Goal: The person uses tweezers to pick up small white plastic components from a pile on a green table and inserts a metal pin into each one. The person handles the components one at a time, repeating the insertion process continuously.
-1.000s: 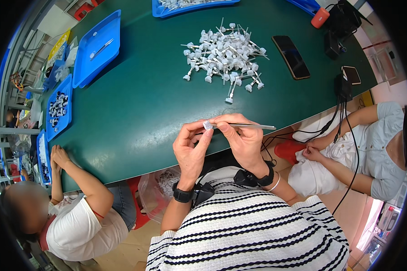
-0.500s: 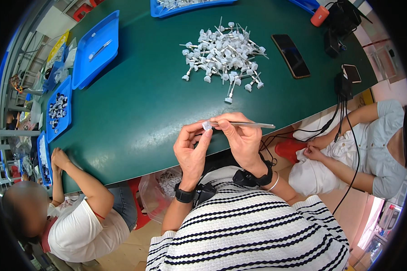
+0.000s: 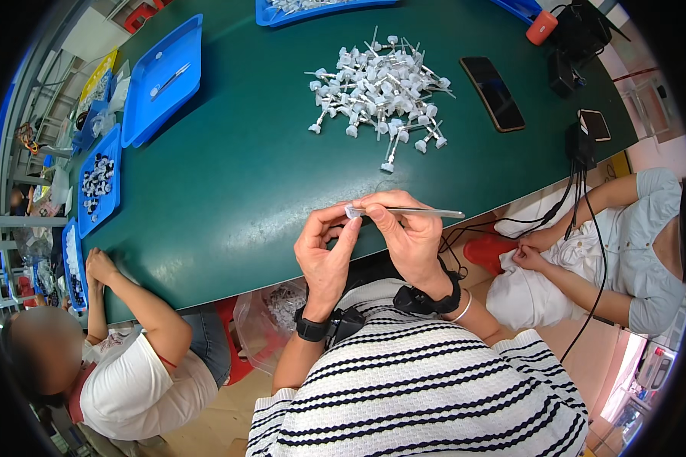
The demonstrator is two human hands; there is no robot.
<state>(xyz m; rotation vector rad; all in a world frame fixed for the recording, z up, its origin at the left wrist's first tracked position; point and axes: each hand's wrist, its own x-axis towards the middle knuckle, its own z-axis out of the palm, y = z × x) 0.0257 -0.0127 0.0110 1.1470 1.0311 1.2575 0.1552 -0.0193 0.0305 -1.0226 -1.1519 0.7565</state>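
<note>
Between the thumb and fingers of my left hand (image 3: 324,247) is a small translucent white plastic cap (image 3: 353,212). My right hand (image 3: 410,240) is closed round a slim metal tool (image 3: 434,212), which looks like a pair of tweezers. Its working end meets the cap, and its other end sticks out to the right. Both hands are close together just over the table's near edge. Beyond them lies a heap of white plastic pump heads with thin tubes (image 3: 381,91); one of these pieces (image 3: 388,164) lies at its near side.
The green table (image 3: 229,152) holds a phone (image 3: 492,93) right of the heap. At the left are a blue tray (image 3: 141,114) with tweezers and a blue tray of black parts (image 3: 114,202). Black cables (image 3: 579,145) hang at the right edge. People sit on both sides.
The cap has tilted slightly in my left fingers. Both hands stay in nearly the same place.
</note>
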